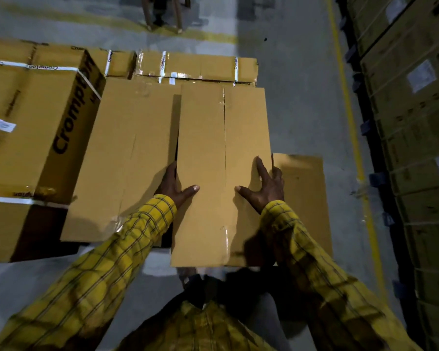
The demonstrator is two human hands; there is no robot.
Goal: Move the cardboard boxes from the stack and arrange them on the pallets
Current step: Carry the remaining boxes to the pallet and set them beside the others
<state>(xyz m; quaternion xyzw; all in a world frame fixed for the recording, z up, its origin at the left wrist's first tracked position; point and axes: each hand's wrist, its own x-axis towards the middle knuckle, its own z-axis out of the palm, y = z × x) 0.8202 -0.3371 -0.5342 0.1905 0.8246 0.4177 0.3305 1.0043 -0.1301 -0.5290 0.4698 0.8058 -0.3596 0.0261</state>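
— Judging by the wall stack (413, 122), plenty is left; several boxes (195, 68) already lie placed; pallets hidden.
— And the held box (221, 158)?
— Beside its neighbour (127, 153), low; left hand (174, 183) and right hand (264, 187) grip its sides, fingers (261, 168) spread.

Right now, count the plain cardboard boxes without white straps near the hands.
3: the held box gripped between the left hand and right hand, the left box beside it, and the right box partly covered by it. Others may lie hidden beneath.
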